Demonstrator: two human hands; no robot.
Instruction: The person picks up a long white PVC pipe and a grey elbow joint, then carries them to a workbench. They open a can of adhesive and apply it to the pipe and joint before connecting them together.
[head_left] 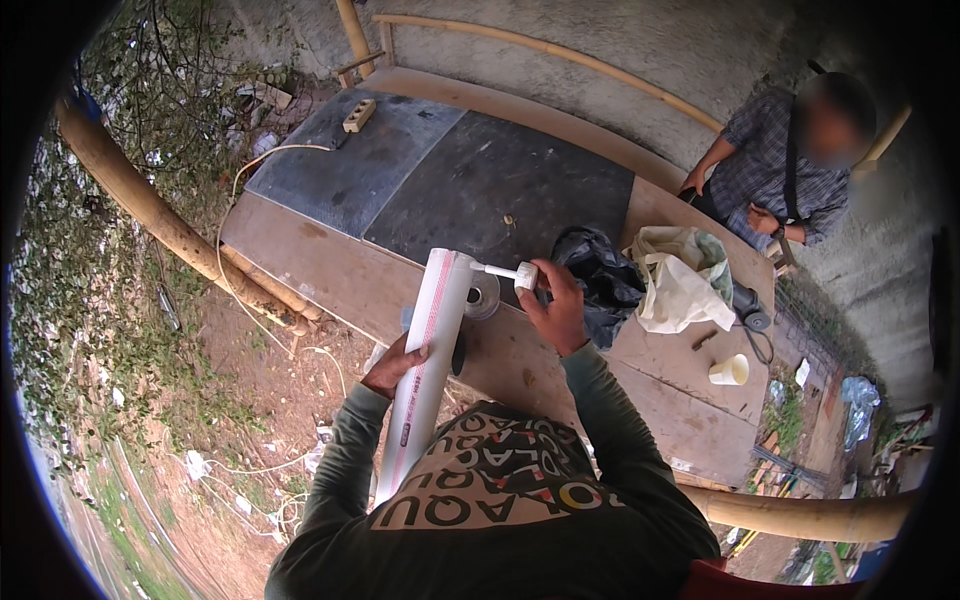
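My left hand (395, 366) is wrapped around the middle of a long white plastic pipe (424, 345) with reddish lines, which slants up from beside my body. Between the fingers of my right hand (558, 306) is a white knob (526, 277) with a thin white rod (494, 269) running left from it. The rod's tip meets the pipe near its upper end; whether it is inside or only touching, I cannot tell. Just behind the pipe, partly covered by it, a round grey ring-shaped thing (484, 297) rests on the table.
Dark sheets (480, 185) cover part of the wooden table (300, 245), with a power strip (359, 115) at the back left. Right of my hand lie a black plastic bag (597, 290), a cream bag (685, 290), an angle grinder (750, 310) and a pale yellow cup (729, 371). A person (775, 165) is at the far right.
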